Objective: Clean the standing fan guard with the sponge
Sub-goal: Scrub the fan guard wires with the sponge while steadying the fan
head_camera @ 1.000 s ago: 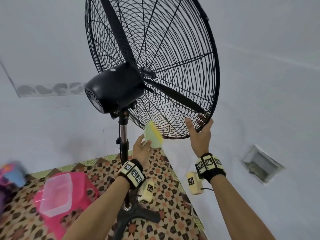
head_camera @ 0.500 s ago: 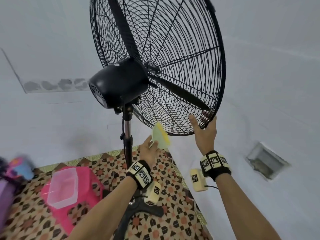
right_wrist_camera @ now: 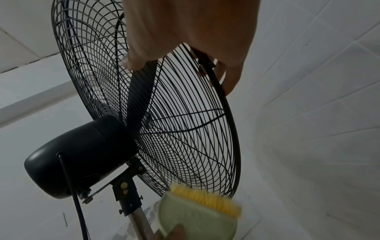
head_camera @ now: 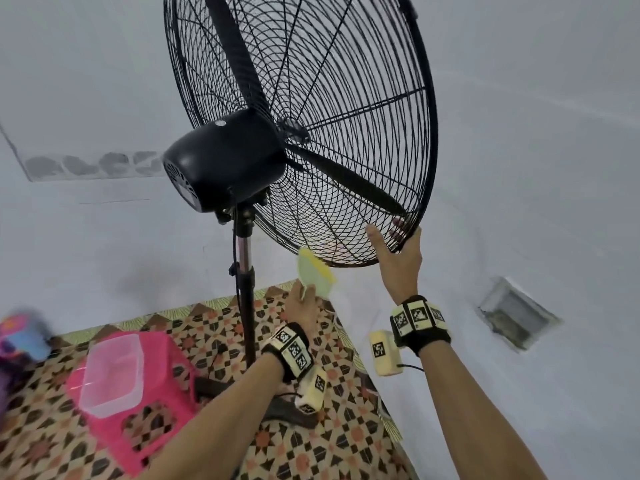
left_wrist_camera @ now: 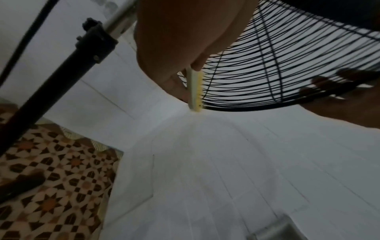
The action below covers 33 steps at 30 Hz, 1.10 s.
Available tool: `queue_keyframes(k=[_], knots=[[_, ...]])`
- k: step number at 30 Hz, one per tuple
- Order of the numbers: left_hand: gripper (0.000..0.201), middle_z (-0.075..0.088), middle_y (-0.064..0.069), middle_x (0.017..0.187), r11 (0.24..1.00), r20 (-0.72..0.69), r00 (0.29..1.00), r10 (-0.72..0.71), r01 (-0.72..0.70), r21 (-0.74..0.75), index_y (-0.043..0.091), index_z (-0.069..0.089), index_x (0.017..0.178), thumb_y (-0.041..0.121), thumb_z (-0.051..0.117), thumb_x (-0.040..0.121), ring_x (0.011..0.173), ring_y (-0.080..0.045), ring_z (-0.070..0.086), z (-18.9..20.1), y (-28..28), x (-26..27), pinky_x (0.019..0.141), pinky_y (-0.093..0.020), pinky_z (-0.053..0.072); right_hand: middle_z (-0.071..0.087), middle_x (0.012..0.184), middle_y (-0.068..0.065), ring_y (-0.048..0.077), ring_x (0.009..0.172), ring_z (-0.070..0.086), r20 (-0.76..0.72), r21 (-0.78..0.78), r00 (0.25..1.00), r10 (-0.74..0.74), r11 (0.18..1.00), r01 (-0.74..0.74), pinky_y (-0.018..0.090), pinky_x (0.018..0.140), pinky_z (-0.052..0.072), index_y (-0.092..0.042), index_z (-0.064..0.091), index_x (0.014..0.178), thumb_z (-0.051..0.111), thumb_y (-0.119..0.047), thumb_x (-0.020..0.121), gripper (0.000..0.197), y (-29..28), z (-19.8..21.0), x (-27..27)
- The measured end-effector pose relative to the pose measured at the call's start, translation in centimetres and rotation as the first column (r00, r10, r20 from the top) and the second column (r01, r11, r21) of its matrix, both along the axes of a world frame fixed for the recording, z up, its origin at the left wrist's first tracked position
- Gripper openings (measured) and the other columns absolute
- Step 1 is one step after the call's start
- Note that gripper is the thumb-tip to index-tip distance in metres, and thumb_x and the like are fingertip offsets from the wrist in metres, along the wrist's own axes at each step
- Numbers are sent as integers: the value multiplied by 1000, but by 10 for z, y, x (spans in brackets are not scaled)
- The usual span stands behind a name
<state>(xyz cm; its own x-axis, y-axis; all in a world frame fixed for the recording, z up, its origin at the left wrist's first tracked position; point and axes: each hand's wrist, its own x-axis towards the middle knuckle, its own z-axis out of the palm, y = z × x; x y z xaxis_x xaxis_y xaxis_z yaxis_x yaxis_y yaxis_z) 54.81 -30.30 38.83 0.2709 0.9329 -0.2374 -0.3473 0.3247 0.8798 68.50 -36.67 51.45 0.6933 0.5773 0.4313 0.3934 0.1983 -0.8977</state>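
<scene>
Little change since earlier frames: left hand point(head_camera: 302, 303) keeps pinching green-yellow scrub brush point(head_camera: 316, 271) at fan guard point(head_camera: 346, 133) rim, 6 o'clock. Right hand point(head_camera: 398, 258) still grasps rim, 5 o'clock. Pink stool point(head_camera: 138, 403) sits at 8 o'clock.

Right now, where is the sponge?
In the head view the sponge is just left of centre, held up by the left hand at the bottom edge of the fan guard, right of the fan pole.
</scene>
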Motion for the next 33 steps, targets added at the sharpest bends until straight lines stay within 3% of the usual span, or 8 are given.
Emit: queue_keyframes(k=[7, 12, 16, 21, 25, 28, 30, 33], knots=[[43, 58, -10, 142, 982, 53, 985, -164, 158, 104, 11, 44, 149, 7, 54, 107, 124, -29, 65, 4, -23, -2, 99, -39, 59, 58, 141, -16, -4, 129, 53, -5, 7, 1000, -7, 1000, 7, 16, 106, 40, -28, 45, 147, 80, -60, 82, 81, 2, 2, 0], [48, 51, -17, 146, 990, -18, 998, -59, 56, -129, 14, 37, 151, -1, 47, 106, 117, -34, 64, -18, 11, -13, 100, -46, 57, 61, 135, -19, -5, 124, 56, -14, -1, 1000, -15, 1000, 15, 15, 100, 43, -31, 48, 141, 81, -59, 82, 73, -2, -3, -5], [26, 52, -21, 144, 994, -98, 990, -105, 103, -20, 11, 46, 126, -5, 47, 105, 120, -36, 64, 9, 16, 0, 76, -31, 65, 63, 132, -16, 1, 123, 58, -20, -8, 1000, -17, 1000, 16, 17, 100, 45, -30, 50, 137, 83, -59, 80, 72, -5, -2, -5], [51, 56, -14, 144, 953, -2, 965, -264, 261, 155, 14, 35, 152, 2, 53, 106, 125, -31, 65, 12, -24, 0, 96, -47, 61, 62, 131, -16, 0, 122, 58, 5, -21, 1000, -18, 1000, 18, 13, 96, 43, -29, 50, 136, 82, -61, 80, 72, -3, 2, 0], [48, 61, -8, 139, 980, 34, 982, -186, 188, -69, 20, 43, 149, 5, 54, 105, 118, -28, 67, -11, -15, 5, 105, -59, 52, 63, 130, -15, 2, 121, 59, -3, -31, 999, -32, 999, 32, 21, 100, 45, -30, 50, 134, 83, -62, 78, 72, -4, -1, -5], [45, 63, -9, 137, 960, 11, 989, -145, 143, -241, 10, 50, 149, 4, 54, 105, 91, -18, 64, -13, -3, 13, 77, -34, 64, 64, 127, -17, 1, 119, 60, 7, -35, 999, -36, 999, 36, 23, 100, 48, -31, 50, 131, 83, -60, 79, 69, -9, -2, -8], [42, 56, -10, 135, 948, -1, 991, -132, 126, -293, -5, 46, 148, 1, 51, 106, 75, -8, 54, -2, -3, 22, 51, -13, 51, 63, 127, -14, 4, 119, 60, 18, -55, 999, -33, 998, 34, 25, 100, 48, -31, 49, 129, 83, -63, 77, 70, -12, -2, -11], [45, 57, -23, 136, 970, 9, 990, -143, 142, -198, -11, 40, 149, -2, 50, 106, 78, -10, 59, 3, -12, 35, 53, -14, 52, 61, 126, -13, 4, 119, 58, 38, -76, 998, -40, 996, 43, 19, 95, 44, -28, 48, 129, 83, -63, 77, 71, -16, 0, -13]])
